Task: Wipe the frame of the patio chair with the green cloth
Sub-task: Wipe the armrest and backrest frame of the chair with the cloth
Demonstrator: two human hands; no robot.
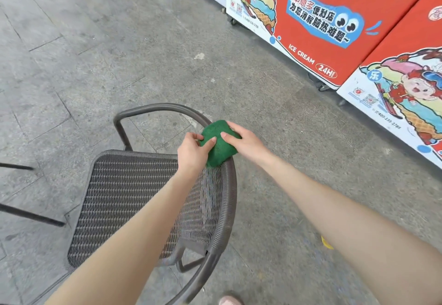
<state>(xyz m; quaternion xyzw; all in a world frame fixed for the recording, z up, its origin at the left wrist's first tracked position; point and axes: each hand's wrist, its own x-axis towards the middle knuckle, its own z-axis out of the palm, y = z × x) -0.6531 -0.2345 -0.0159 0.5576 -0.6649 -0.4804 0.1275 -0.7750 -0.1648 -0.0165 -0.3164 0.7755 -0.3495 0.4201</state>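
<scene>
A dark brown wicker patio chair point(134, 199) stands below me, with a curved metal frame point(153, 108) forming the armrest and a woven backrest rim at the right. A folded green cloth point(221, 148) lies draped over the frame where the armrest meets the backrest. My left hand point(193, 153) pinches the cloth's left edge. My right hand point(244, 143) grips its top and right side, pressing it onto the frame. Part of the frame is hidden under the cloth and my forearms.
Red and white ice-cream freezers point(318, 25) on castors line the right side. Dark metal bars point(31, 216) of other furniture poke in from the left edge. The floor is grey stone paving. A foot point(229, 301) shows at the bottom.
</scene>
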